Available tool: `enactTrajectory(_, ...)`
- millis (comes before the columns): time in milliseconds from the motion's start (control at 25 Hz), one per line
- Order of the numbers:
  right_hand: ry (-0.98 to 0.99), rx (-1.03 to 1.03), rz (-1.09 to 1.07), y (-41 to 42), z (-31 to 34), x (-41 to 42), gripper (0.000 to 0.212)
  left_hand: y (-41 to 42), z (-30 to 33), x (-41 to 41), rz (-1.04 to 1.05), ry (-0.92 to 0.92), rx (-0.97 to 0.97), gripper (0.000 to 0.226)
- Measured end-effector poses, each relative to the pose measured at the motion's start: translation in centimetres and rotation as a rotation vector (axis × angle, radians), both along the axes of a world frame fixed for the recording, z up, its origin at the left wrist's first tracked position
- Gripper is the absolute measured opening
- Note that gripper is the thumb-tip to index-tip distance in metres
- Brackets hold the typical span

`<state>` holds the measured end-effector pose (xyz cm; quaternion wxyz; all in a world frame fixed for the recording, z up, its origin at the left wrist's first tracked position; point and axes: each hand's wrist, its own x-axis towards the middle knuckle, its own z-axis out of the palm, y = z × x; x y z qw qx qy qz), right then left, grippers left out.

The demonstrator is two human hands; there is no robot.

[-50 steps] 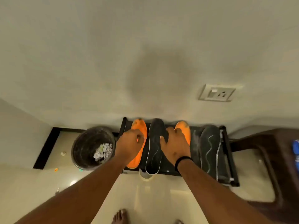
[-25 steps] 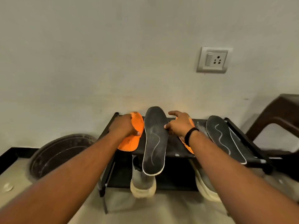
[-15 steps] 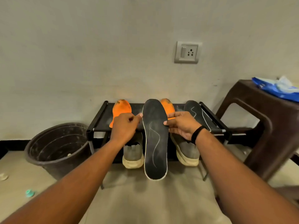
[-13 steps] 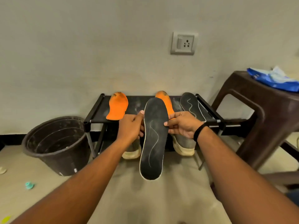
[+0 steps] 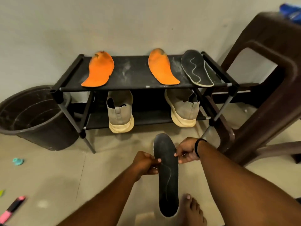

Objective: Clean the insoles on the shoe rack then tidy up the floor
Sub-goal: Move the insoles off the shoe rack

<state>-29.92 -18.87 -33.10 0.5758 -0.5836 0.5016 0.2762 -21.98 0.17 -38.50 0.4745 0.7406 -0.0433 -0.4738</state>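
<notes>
I hold a long black insole (image 5: 167, 175) upright over the floor, well in front of the shoe rack (image 5: 140, 86). My left hand (image 5: 144, 164) pinches its left edge and my right hand (image 5: 187, 151) pinches its right edge. On the rack's dusty top shelf lie two orange insoles, one at the left (image 5: 99, 69) and one right of centre (image 5: 162, 68), and a second black insole (image 5: 196, 67) at the right end.
Two beige shoes (image 5: 120, 111) (image 5: 183, 107) stand on the lower shelf. A dark bucket (image 5: 35, 118) sits left of the rack, a brown plastic stool (image 5: 267, 88) right. A teal scrap (image 5: 17, 161) and pink marker (image 5: 12, 208) lie on the floor. My bare foot (image 5: 191, 211) is below.
Both hands have drawn the black insole off the top shelf, back and down toward me. The view has tilted down to the floor.
</notes>
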Motion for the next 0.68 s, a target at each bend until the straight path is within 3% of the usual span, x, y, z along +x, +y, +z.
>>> enactTrajectory(160, 0.046, -0.205, -0.108, -0.6, -6.5, -0.4, 0.017, -3.1, -5.6, -0.5, 0.168, 0.042, 0.032, 0.030)
enactTrajectory(320, -0.066, -0.442, -0.333, -2.0, -10.1, -1.4, 0.020, -7.3, -7.8, -0.8, 0.191, -0.060, 0.041, 0.014)
enactTrajectory(480, -0.121, -0.414, -0.497, -2.6, -11.1, -2.6, 0.024, -8.7, -8.8, -0.3, 0.174, -0.076, 0.055, 0.022)
enactTrajectory(680, -0.233, -0.518, -0.524, -1.7, -9.1, -2.2, 0.013, -9.0, -5.2, -1.5, 0.026, -0.445, 0.192, 0.019)
